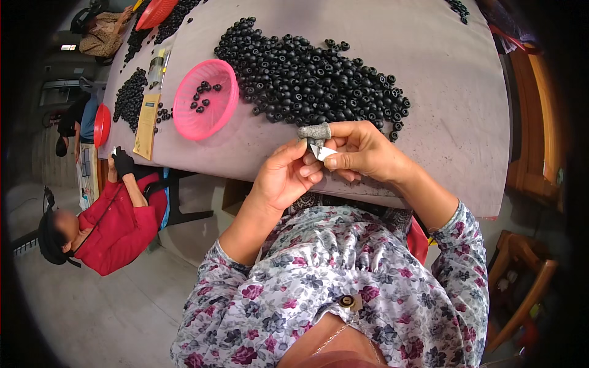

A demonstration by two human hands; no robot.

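Note:
Both my hands meet over the near edge of the table, in front of a wide heap of small black ring-shaped parts (pixel 313 76). My right hand (pixel 365 150) pinches a small white, pointed blade-like piece (pixel 324 153) between thumb and fingers. A dusty grey finger sleeve (pixel 315 131) covers the end of its index finger. Thumb and fingers of my left hand (pixel 282 175) close against the tip of the white piece. A dark bit (pixel 312 148) shows between the fingertips there, probably one of the black parts, mostly hidden.
Left of the heap, a pink plastic basket (pixel 205 101) holds several black parts. A yellow-brown strip (pixel 146 126) and a smaller black pile (pixel 130 98) lie farther left. A person in red (pixel 126 227) sits at the table's left side. A wooden chair (pixel 521 276) stands at right.

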